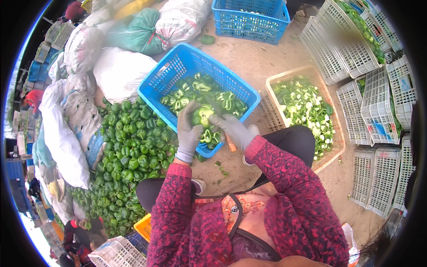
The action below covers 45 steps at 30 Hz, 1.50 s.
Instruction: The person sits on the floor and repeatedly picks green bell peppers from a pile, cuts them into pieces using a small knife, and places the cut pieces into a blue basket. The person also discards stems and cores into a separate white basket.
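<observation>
My left hand (188, 129), in a grey glove, is closed round a green bell pepper (203, 115) with its cut, pale side showing. Close against the pepper is my gloved right hand (235, 129). An orange-brown handle (231, 143) pokes out below that hand, apparently a small knife's; its blade cannot be made out. Both hands are over the near edge of a blue plastic crate (155, 82), which holds cut-open green peppers (202, 85). To the left, whole green bell peppers (129, 151) lie in a large heap.
A pale crate (275, 80) of chopped pepper cores stands right of my knee. Another blue crate (249, 24) is at the back. White crates (382, 102) are stacked along the right. Full sacks (122, 71) line the left and back. Another person (82, 231) is at lower left.
</observation>
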Motion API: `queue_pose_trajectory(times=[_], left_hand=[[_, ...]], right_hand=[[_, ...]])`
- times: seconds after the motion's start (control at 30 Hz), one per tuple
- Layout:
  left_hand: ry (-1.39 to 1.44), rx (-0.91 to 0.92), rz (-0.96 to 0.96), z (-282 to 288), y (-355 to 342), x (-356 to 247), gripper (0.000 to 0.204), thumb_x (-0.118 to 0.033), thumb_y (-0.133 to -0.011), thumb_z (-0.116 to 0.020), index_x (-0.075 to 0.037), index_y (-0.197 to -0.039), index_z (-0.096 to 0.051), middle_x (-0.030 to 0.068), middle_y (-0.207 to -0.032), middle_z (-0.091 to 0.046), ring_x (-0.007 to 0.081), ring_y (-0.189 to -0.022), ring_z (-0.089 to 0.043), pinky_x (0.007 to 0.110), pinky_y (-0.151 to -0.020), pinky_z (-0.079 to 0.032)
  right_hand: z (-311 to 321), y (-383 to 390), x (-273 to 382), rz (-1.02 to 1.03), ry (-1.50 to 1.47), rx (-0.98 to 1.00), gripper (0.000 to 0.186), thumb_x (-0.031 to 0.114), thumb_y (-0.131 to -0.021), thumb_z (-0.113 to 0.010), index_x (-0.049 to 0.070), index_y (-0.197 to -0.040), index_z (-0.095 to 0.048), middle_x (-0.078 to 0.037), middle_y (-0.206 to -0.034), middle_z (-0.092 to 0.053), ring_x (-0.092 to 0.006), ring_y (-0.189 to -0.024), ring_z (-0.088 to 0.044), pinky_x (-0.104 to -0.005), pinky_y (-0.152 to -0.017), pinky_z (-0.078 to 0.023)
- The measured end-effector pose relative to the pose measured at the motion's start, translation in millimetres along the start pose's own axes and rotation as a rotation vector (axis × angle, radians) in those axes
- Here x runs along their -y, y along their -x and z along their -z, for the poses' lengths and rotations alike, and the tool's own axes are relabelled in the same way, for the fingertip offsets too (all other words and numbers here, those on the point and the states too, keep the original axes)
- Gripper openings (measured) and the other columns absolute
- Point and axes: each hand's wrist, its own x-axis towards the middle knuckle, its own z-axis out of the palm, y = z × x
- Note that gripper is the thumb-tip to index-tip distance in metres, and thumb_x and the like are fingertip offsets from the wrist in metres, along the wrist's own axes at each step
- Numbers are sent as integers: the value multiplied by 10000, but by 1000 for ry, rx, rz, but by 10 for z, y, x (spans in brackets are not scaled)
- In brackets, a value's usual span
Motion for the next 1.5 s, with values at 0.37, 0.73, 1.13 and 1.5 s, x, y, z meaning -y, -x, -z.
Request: queue_pose_trajectory(times=[0.37, 0.73, 1.13, 1.5], left_hand=[[-240, -67, -48, -308, 325, 21, 591, -54, -809, -659, -11, -1391, -565, 169, -1362, -580, 332, -1348, -486, 433, -1120, -419], [307, -88, 564, -338, 240, 21, 500, -504, -1066, -531, -52, -1265, -603, 10, -869, -627, 64, -590, -515, 214, -524, -404], [828, -291, 771, 23, 50, 593, 666, -609, -1054, -449, -86, -1466, -462, 107, -1258, -638, 282, -1003, -683, 397, -759, -588], [-750, -1453, 1051, 2696, 900, 1622, 501, -347, -902, -697, 32, -1217, -610, 279, -1181, -659, 425, -1120, -643, 487, -973, -507]], right_hand=[[-25, -260, -152, 51, 312, -105, 328, 290, -912, -688, 9, -1081, -679, -91, -826, -687, -187, -677, -661, -329, -600, -531], [136, -290, -126, 16, 434, -47, 298, 310, -946, -628, 23, -992, -694, -78, -767, -686, -168, -692, -677, -321, -627, -528], [1823, 931, 1007, 568, 201, -586, 420, 363, -1034, -620, 15, -1265, -661, 18, -915, -647, -34, -593, -421, -188, -496, -349], [3830, 2118, -17, -30, 348, -1093, 457, 399, -977, -720, 42, -1248, -626, -36, -1013, -689, -59, -446, -394, -218, -404, -318]])
